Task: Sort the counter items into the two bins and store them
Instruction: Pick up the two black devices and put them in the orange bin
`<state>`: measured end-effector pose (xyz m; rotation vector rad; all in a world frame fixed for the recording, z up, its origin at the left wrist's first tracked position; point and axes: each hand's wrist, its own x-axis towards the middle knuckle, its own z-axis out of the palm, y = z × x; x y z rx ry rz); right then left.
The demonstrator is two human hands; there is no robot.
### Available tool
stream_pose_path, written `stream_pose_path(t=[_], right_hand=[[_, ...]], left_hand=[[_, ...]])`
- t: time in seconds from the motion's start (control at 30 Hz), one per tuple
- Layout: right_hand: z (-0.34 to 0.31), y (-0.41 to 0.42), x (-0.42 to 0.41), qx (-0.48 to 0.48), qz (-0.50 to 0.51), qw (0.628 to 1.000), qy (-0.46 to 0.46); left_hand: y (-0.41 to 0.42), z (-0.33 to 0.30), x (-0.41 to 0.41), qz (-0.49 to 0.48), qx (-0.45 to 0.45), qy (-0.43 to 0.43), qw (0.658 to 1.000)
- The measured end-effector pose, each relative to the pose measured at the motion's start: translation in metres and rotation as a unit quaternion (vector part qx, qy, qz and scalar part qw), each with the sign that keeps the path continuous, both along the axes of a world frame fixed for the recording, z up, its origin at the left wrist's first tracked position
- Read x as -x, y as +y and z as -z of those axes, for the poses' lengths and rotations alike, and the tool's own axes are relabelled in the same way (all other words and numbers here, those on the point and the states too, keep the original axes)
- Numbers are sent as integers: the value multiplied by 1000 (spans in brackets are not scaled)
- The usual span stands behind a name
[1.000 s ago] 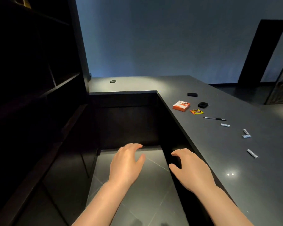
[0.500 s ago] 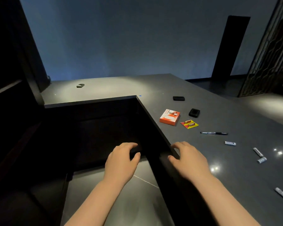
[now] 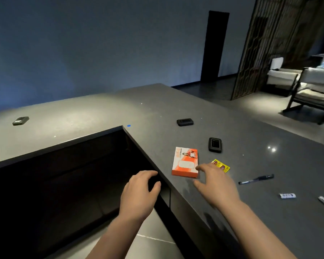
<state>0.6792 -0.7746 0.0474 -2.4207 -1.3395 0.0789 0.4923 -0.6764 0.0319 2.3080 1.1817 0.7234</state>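
Right hand (image 3: pixel 216 183) hovers over the bench (image 3: pixel 269 230), fingers spread, grip apart, fingertips at the near right corner of the orange box (image 3: pixel 185 161); contact unclear. Yellow packet (image 3: pixel 222 165) just beyond the hand. Left hand (image 3: pixel 138 193) off the bench edge, loosely curled, holding nothing. Two black devices (image 3: pixel 215 144) (image 3: pixel 184 122) farther back, pen (image 3: pixel 255 179) and white tube (image 3: pixel 287 195) to the right.
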Motion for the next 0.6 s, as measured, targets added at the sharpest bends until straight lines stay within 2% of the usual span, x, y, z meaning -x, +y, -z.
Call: stream_pose_path(t=[0.23,0.47,0.6], right_hand=[[10,77,-28,-23,117,992,40],[28,121,-83,-31,221,973,58],[44,148,-124,-42,259,963,59]], left_hand=[[128,3,-49,80,-6,37,996],[204,22,-123,149,19,7,989],[235,37,-174,186,16,20,982]])
